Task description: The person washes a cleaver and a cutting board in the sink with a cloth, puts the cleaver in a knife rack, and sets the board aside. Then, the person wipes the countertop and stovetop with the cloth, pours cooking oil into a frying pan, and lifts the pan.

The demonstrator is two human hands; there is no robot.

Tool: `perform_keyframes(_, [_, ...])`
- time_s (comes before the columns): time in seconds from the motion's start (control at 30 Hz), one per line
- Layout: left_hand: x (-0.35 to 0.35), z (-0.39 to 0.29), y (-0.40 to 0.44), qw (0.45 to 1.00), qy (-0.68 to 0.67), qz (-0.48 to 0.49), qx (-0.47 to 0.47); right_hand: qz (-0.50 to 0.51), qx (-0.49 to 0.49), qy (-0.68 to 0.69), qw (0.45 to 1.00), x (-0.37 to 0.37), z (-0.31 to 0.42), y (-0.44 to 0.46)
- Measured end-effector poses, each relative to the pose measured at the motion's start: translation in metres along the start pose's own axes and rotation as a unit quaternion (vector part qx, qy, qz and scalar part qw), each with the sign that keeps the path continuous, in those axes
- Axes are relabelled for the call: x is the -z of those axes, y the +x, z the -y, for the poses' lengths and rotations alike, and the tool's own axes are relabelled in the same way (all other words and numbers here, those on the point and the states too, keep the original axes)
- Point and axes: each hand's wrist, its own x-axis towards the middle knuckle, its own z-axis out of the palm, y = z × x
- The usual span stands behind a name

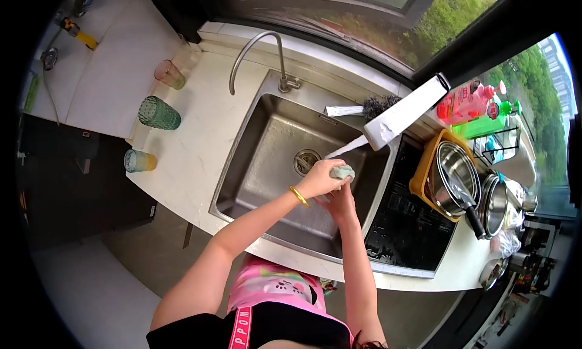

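Both of my hands are together over the steel sink (260, 140), right of the drain. My left hand (320, 178), with a gold bangle at the wrist, is closed on a pale green cloth (342, 172). Just below the cloth is my right hand (339, 202), its fingers partly spread and partly hidden behind the left hand; whether it grips anything is unclear. A stream of water runs from the wide white faucet (403, 114) toward my hands.
Three glasses, pink (170, 74), green (159, 113) and blue-yellow (140, 160), stand on the left counter. A curved tap (280, 58) rises behind the sink. Right are a black cooktop (407, 218), a yellow basin (418, 182), steel pots (456, 173) and soap bottles (470, 104).
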Motion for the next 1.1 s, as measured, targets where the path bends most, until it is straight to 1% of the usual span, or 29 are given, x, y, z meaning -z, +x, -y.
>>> perform_keyframes(0.07, [-0.003, 0.003, -0.003, 0.991, -0.09, 0.004, 0.101, 0.063, -0.008, 0.074, 0.995, 0.008, -0.008, 0.027])
perform_keyframes(0.1, [-0.002, -0.001, -0.004, 0.99, -0.082, -0.065, 0.096, 0.054, 0.008, 0.048, 0.997, 0.0, -0.007, 0.039])
perform_keyframes(0.13, [0.005, -0.012, -0.001, 0.972, -0.153, -0.074, 0.16, 0.045, 0.024, 0.022, 0.998, -0.009, -0.004, 0.051])
perform_keyframes(0.17, [0.009, -0.008, 0.002, 0.976, -0.15, -0.079, 0.139, 0.053, 0.047, -0.005, 0.997, -0.015, -0.002, 0.061])
perform_keyframes(0.2, [0.01, -0.004, 0.002, 0.978, -0.147, -0.084, 0.119, 0.027, 0.042, 0.003, 0.999, -0.024, 0.002, 0.068])
perform_keyframes(0.23, [0.004, 0.002, 0.001, 0.982, -0.111, -0.145, 0.048, 0.128, 0.053, 0.057, 0.989, -0.011, -0.012, 0.11])
perform_keyframes(0.27, [0.006, -0.004, -0.001, 0.983, -0.111, -0.141, 0.049, 0.227, 0.065, 0.11, 0.966, 0.006, -0.03, 0.147])
perform_keyframes(0.33, [0.019, -0.03, -0.004, 0.987, 0.037, -0.154, -0.031, 0.204, 0.063, 0.107, 0.971, 0.0, -0.032, 0.139])
perform_keyframes(0.37, [0.022, -0.038, -0.003, 0.988, 0.091, -0.125, -0.019, 0.184, 0.06, 0.101, 0.976, -0.01, -0.029, 0.126])
perform_keyframes(0.4, [0.022, -0.029, 0.002, 0.988, 0.091, -0.121, -0.019, 0.164, 0.056, 0.095, 0.98, -0.026, -0.023, 0.106])
perform_keyframes(0.47, [0.025, -0.003, 0.018, 0.973, 0.129, -0.192, -0.002, 0.123, 0.049, 0.084, 0.988, -0.062, -0.006, 0.062])
perform_keyframes(0.5, [0.033, -0.009, 0.023, 0.972, 0.133, -0.186, 0.057, 0.022, 0.019, 0.08, 0.996, -0.096, 0.018, 0.019])
perform_keyframes(0.53, [0.036, -0.007, 0.021, 0.972, 0.133, -0.185, 0.058, 0.021, 0.018, 0.081, 0.996, -0.091, 0.014, 0.021])
perform_keyframes(0.57, [0.041, -0.002, 0.019, 0.974, 0.134, -0.17, 0.063, 0.037, 0.072, -0.028, 0.996, -0.082, 0.009, 0.025])
perform_keyframes(0.6, [0.045, 0.004, 0.016, 0.976, 0.136, -0.155, 0.069, 0.053, 0.125, -0.137, 0.981, -0.075, 0.007, 0.026])
perform_keyframes(0.63, [0.041, 0.039, 0.009, 0.963, 0.198, -0.183, 0.005, 0.013, 0.205, -0.373, 0.905, -0.079, 0.018, 0.015])
perform_keyframes(0.67, [0.041, 0.059, 0.005, 0.963, 0.198, -0.182, 0.006, 0.013, 0.204, -0.373, 0.905, -0.083, 0.028, 0.008])
perform_keyframes(0.7, [0.043, 0.074, 0.0, 0.99, 0.023, -0.121, 0.073, -0.016, 0.272, -0.543, 0.794, -0.087, 0.038, 0.004])
perform_keyframes(0.73, [0.046, 0.07, -0.002, 0.977, -0.154, -0.056, 0.137, -0.043, 0.327, -0.687, 0.647, -0.09, 0.046, 0.001])
perform_keyframes(0.77, [0.042, 0.064, -0.008, 0.896, -0.393, -0.041, 0.205, -0.015, 0.361, -0.687, 0.631, -0.091, 0.053, 0.0])
perform_keyframes(0.8, [0.04, 0.057, -0.011, 0.895, -0.393, -0.041, 0.206, -0.015, 0.36, -0.686, 0.632, -0.091, 0.062, 0.002])
perform_keyframes(0.87, [0.038, 0.051, -0.017, 0.802, -0.516, -0.029, 0.3, -0.014, 0.357, -0.721, 0.593, -0.088, 0.083, 0.012])
perform_keyframes(0.9, [0.039, 0.046, -0.018, 0.822, -0.475, -0.044, 0.311, -0.059, 0.37, -0.726, 0.577, -0.085, 0.092, 0.024])
perform_keyframes(0.93, [0.037, 0.058, -0.021, 0.822, -0.476, -0.046, 0.311, -0.104, 0.384, -0.728, 0.558, -0.079, 0.101, 0.04])
perform_keyframes(1.0, [0.029, 0.089, -0.029, 0.898, -0.342, -0.002, 0.275, -0.105, 0.604, -0.697, 0.372, -0.056, 0.111, 0.087])
perform_keyframes(1.03, [0.03, 0.086, -0.034, 0.903, -0.305, 0.004, 0.304, -0.103, 0.604, -0.697, 0.373, -0.049, 0.114, 0.115])
perform_keyframes(1.07, [0.033, 0.08, -0.039, 0.902, -0.306, 0.002, 0.304, -0.118, 0.578, -0.73, 0.344, -0.045, 0.115, 0.142])
perform_keyframes(1.1, [0.033, 0.072, -0.044, 0.904, -0.306, 0.007, 0.297, -0.107, 0.534, -0.784, 0.298, -0.053, 0.119, 0.137])
